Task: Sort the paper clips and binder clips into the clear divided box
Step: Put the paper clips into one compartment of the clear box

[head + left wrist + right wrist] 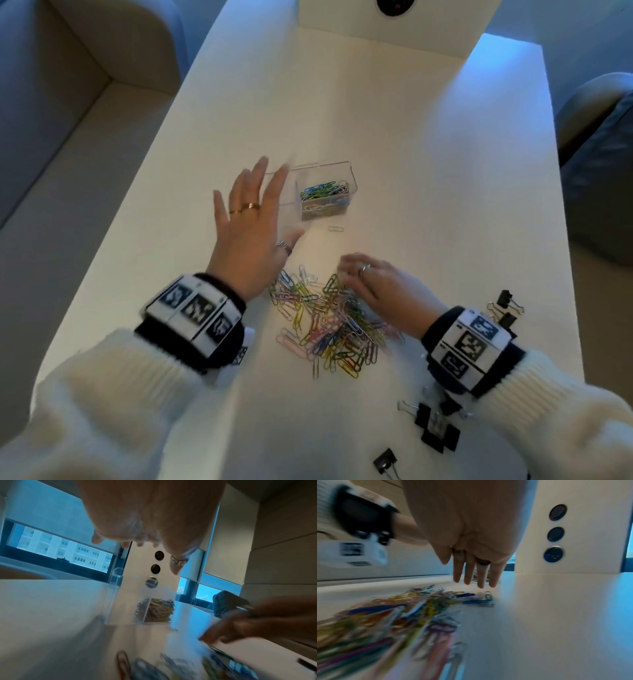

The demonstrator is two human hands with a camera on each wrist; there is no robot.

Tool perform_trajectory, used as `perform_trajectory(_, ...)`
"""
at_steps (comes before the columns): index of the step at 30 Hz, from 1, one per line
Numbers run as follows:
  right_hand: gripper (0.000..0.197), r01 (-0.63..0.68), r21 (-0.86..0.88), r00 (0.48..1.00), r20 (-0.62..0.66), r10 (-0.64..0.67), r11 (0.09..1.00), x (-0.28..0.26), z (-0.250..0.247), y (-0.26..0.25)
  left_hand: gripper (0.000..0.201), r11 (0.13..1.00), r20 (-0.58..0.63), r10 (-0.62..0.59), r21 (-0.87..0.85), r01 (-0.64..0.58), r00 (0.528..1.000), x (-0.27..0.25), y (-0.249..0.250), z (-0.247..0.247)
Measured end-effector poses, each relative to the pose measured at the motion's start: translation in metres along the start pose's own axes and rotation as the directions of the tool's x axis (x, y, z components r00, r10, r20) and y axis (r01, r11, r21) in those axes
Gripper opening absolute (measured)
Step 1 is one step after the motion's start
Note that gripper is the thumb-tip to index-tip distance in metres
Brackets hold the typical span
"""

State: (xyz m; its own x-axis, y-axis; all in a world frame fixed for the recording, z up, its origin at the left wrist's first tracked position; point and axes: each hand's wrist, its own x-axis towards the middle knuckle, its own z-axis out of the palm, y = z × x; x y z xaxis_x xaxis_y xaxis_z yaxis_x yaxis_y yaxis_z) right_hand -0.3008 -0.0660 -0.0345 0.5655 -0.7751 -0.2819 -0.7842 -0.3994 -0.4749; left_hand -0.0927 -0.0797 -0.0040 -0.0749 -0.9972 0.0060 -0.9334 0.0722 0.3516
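The clear divided box (310, 169) stands mid-table; its right compartment holds coloured paper clips (323, 193), and its left compartment is partly hidden by my left hand (258, 219). That hand is spread flat and empty beside the box's left end, blurred. A loose pile of coloured paper clips (329, 322) lies nearer me. My right hand (373, 284) hovers over the pile's far right edge; the right wrist view shows its fingers (476, 574) straight, just above the clips (393, 622), holding nothing. Black binder clips (433, 425) lie near my right wrist, with more (507, 308) further right.
A single white paper clip (335, 228) lies just in front of the box. Another binder clip (385, 460) sits at the table's (411, 154) near edge. A white panel with round dials (555, 534) stands at the far end. A sofa (68, 120) flanks the left, a chair (599, 154) the right.
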Motion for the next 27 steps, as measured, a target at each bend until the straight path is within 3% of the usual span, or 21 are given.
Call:
perform_trajectory(3, 0.047, -0.092, -0.058, 0.994, -0.071, 0.088, 0.994, 0.018, -0.009, 0.008, 0.073, 0.987, 0.199, -0.159, 0.067, 0.149, 0.967, -0.030, -0.003, 0.015)
perform_trajectory(6, 0.044, -0.020, -0.328, 0.999, 0.037, 0.034, 0.944, 0.040, -0.005, 0.012, 0.076, 0.956, 0.434, -0.285, 0.072, 0.283, 0.854, -0.047, -0.005, 0.040)
perform_trajectory(8, 0.037, -0.001, -0.418, 0.996, 0.076, 0.037, 0.908, 0.046, -0.002, 0.017, 0.078, 0.957, 0.485, -0.266, 0.033, 0.287, 0.833, -0.053, 0.000, 0.056)
perform_trajectory(10, 0.036, 0.017, -0.435, 0.996, 0.083, 0.021, 0.900, 0.040, 0.001, 0.019, 0.080, 0.977, 0.499, -0.199, 0.039, 0.208, 0.843, -0.057, 0.011, 0.068)
perform_trajectory(12, 0.040, 0.055, -0.357, 0.994, 0.112, -0.015, 0.933, 0.025, 0.002, 0.020, 0.080, 0.993, 0.526, -0.096, -0.012, 0.120, 0.845, -0.060, 0.025, 0.074)
perform_trajectory(14, 0.041, -0.014, -0.143, 0.993, 0.112, 0.030, 0.990, 0.004, -0.002, 0.020, 0.078, 0.988, 0.539, -0.003, -0.127, 0.084, 0.842, -0.061, 0.035, 0.074)
perform_trajectory(17, 0.036, -0.170, 0.144, 0.980, -0.078, 0.183, 0.975, -0.020, -0.006, 0.029, 0.074, 0.976, 0.476, 0.005, -0.195, 0.100, 0.880, -0.058, 0.034, 0.074)
perform_trajectory(19, 0.035, -0.235, 0.141, 0.958, -0.131, 0.254, 0.962, -0.026, -0.002, 0.033, 0.071, 0.987, 0.459, -0.034, -0.126, 0.103, 0.888, -0.052, 0.030, 0.076)
perform_trajectory(21, 0.038, -0.254, 0.056, 0.962, -0.087, 0.259, 0.965, -0.025, 0.005, 0.030, 0.066, 0.995, 0.484, 0.004, -0.090, 0.045, 0.875, -0.046, 0.030, 0.080)
perform_trajectory(24, 0.036, -0.221, 0.097, 0.975, -0.012, 0.223, 0.970, -0.021, 0.015, 0.018, 0.054, 0.976, 0.546, 0.183, -0.201, -0.084, 0.818, -0.043, 0.035, 0.079)
perform_trajectory(27, 0.038, -0.228, 0.174, 0.972, -0.008, 0.233, 0.958, -0.024, 0.014, 0.009, 0.049, 0.949, 0.550, 0.203, -0.314, -0.025, 0.810, -0.043, 0.026, 0.066)
